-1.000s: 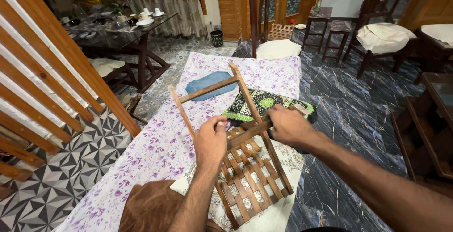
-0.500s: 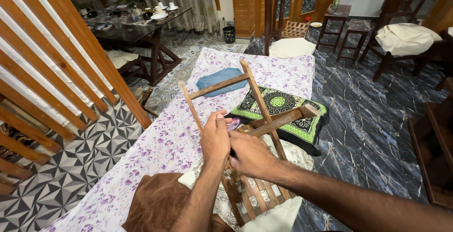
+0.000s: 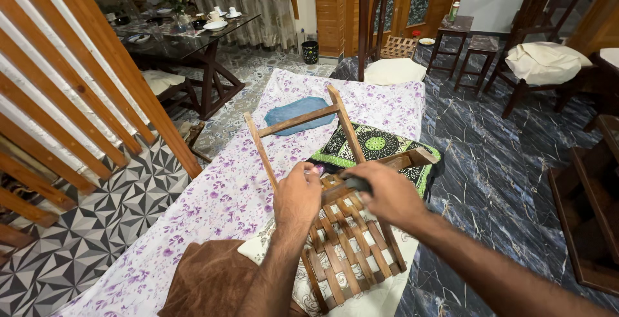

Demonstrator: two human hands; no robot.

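Here, both hands meet at the middle of a folding wooden stool (image 3: pixel 335 227) that lies tipped on a floral sheet (image 3: pixel 225 194) spread over the floor. The left hand (image 3: pixel 298 196) rests on the stool's left leg, just where the slatted part begins, fingers curled down over the wood and pressing on it. The right hand (image 3: pixel 383 193) is closed around a dark handle (image 3: pixel 356 183), apparently some slim tool, whose tip points at the crossbar beside the left hand; what kind of tool it is I cannot tell. The two hands sit close together, nearly touching.

Beyond the stool, partly under its upper frame, lies a green patterned cushion (image 3: pixel 377 144), and further beyond that a blue cloth (image 3: pixel 298 112). On the near side of the stool a brown cloth (image 3: pixel 206 278) is bunched up, and a pale printed cloth lies under the slats.

To do this step well, I judge that the left hand should bear down firmly so the stool does not rock on the soft sheet, while the right works the tool with short, controlled movements, directed away from the left fingers. Since the legs are hinged, keeping the frame spread as it is would stop it folding onto the fingers.
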